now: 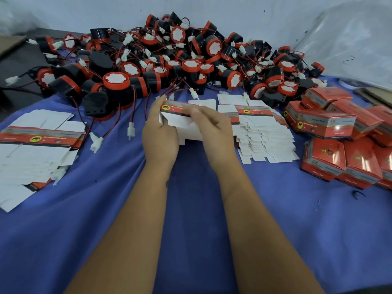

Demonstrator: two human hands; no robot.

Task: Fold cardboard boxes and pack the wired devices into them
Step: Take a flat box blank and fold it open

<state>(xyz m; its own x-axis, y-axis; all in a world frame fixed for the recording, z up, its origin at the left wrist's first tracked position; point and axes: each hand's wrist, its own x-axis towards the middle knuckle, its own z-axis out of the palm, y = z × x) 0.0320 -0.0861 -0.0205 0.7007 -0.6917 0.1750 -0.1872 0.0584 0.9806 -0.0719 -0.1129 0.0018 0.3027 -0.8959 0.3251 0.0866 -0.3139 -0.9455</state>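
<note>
Both hands hold one flat cardboard box blank (180,115), white inside with a red printed band, above the blue cloth at centre. My left hand (159,132) grips its left edge, thumb on the printed band. My right hand (212,128) pinches its right side, fingers curled over the white flaps. Behind lies a big heap of black-and-red wired devices (169,60) with white plugs on red and black wires.
A stack of flat blanks (38,145) lies at the left, another fanned stack (263,132) just right of my hands. Folded red boxes (339,134) are piled at the right. Blue cloth (191,209) covers the table; a pale wall stands behind the heap.
</note>
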